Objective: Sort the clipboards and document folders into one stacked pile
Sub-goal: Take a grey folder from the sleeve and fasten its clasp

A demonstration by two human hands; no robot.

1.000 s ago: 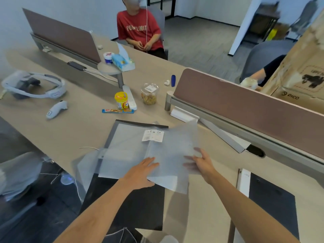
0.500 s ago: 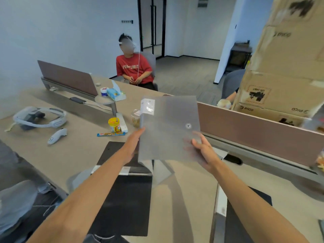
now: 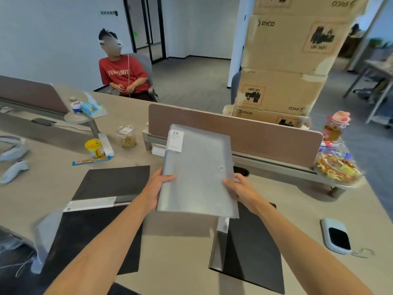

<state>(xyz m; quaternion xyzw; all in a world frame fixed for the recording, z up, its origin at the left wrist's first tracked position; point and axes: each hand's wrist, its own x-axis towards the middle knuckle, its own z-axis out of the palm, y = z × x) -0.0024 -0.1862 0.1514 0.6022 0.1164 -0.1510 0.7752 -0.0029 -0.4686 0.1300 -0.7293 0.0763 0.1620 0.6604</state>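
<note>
Both hands hold a translucent grey document folder (image 3: pixel 197 173) with a white label and a snap button, tilted above the desk. My left hand (image 3: pixel 156 188) grips its left edge and my right hand (image 3: pixel 239 188) its right edge. Below on the left, a black folder (image 3: pixel 114 182) with a white spine strip lies on the desk, with another black folder (image 3: pixel 85 241) in front of it at the desk edge. A black folder (image 3: pixel 253 248) with a pale spine lies under my right forearm.
A brown divider panel (image 3: pixel 255 135) crosses the desk (image 3: pixel 180 252) behind the folder, with stacked cardboard boxes (image 3: pixel 293 60) beyond. A yellow tub (image 3: pixel 93 147), a snack jar (image 3: pixel 127 137) and a wrapped bar (image 3: pixel 91 161) stand left. A white device (image 3: pixel 337 236) lies right. A person in red (image 3: pixel 123 77) sits far behind.
The grey folder was lifted off the black folders on the desk and now sits in both hands, shifted right and angled flatter. The view has swung to the right.
</note>
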